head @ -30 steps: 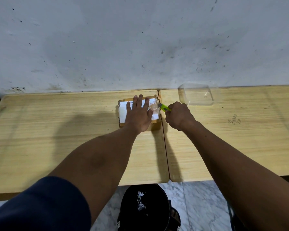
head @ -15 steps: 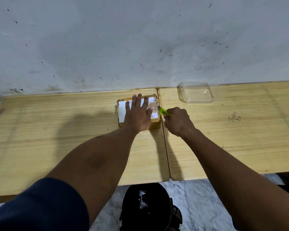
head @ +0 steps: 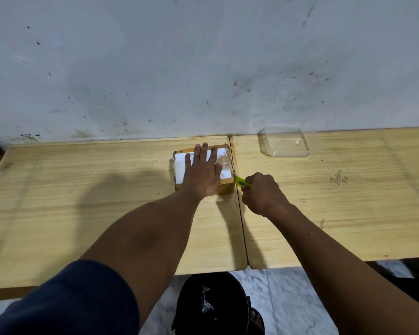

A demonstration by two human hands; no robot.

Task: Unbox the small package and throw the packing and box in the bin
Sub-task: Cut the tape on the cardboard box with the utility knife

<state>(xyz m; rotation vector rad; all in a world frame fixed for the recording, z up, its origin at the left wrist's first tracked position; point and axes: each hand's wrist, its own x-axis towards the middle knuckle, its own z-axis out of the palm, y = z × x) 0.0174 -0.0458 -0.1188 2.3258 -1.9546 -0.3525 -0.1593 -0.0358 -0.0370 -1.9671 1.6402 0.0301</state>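
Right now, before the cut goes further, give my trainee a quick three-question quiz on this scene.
1. True or false: the left hand lies flat on top of the cardboard box.
2. What does the right hand grip? A) scissors B) a green utility knife C) a tape roll
3. Fill in: the clear plastic container sits on the ____-hand wooden table, near the wall.

Key: 1 true; 2 B, its tip at the box's near right corner; 3 right.
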